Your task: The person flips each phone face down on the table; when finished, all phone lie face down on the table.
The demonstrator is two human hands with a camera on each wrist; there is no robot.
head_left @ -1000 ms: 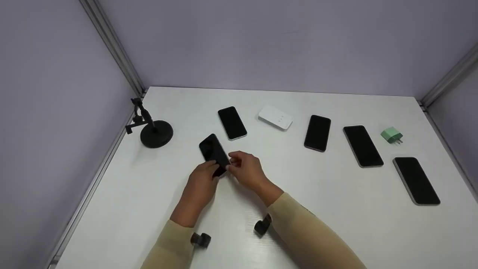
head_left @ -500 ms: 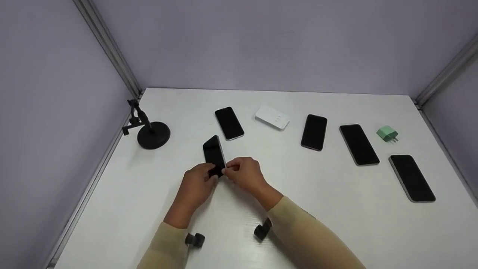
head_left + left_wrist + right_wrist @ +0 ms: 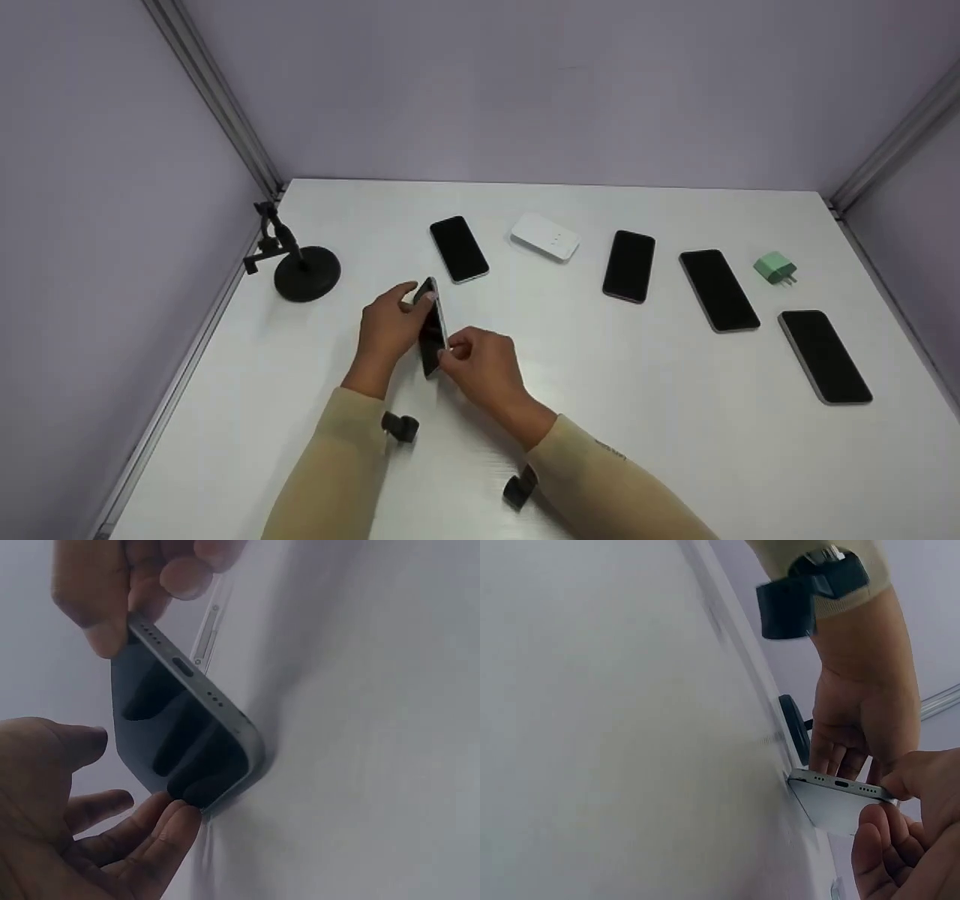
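Leftmost, a black stand [image 3: 304, 271] is sitting near the table [image 3: 675, 450] edge. Just right of it, the left hand [image 3: 388, 324] is gripping a dark phone [image 3: 432, 327] along its long side, fingers curled behind it, tilting it up on one edge above the tabletop. The right hand [image 3: 480, 365] is pinching the phone's near end, by the charging port [image 3: 182, 665]. Further right, four phones are lying flat, screens up, with a white power bank [image 3: 544, 236] and a green charger [image 3: 775, 268] among them.
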